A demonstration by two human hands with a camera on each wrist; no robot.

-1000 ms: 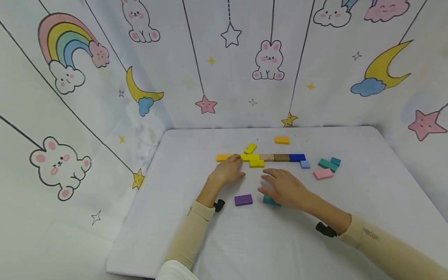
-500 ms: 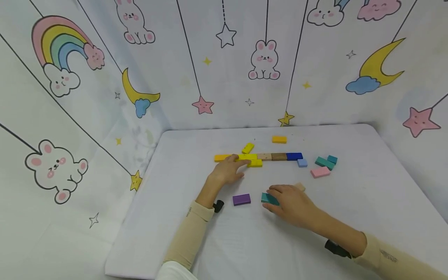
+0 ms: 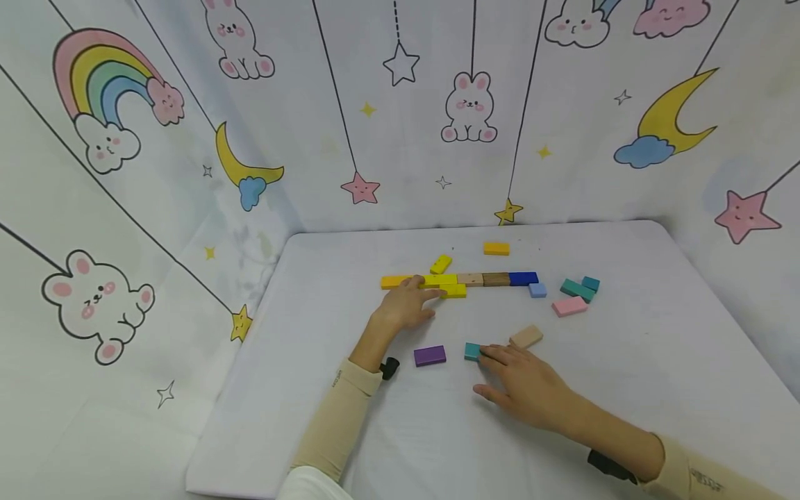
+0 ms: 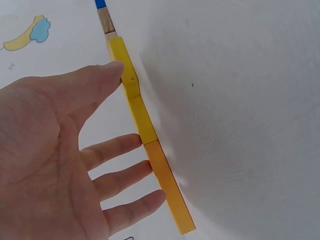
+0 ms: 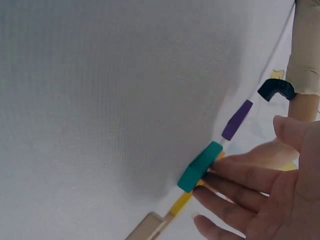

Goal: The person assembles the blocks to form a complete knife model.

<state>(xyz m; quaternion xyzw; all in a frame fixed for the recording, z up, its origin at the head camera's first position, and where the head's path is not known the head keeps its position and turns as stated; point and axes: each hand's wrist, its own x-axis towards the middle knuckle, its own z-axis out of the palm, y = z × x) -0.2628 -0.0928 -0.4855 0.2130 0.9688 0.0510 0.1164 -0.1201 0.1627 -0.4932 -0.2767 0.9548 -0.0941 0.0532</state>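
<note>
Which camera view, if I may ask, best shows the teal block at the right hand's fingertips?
The right wrist view: the teal block appears large there, mostly uncovered. In the head view it is small, and the right hand hides part of it. The left wrist view does not show it.

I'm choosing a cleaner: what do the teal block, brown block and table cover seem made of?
Teal block: painted wood or plastic; smooth, evenly coloured, no visible grain.
Brown block: probably wood, bare or stained; grain-like streaks.
Table cover: likely matte fabric; faint ribbing, soft creases.
</note>
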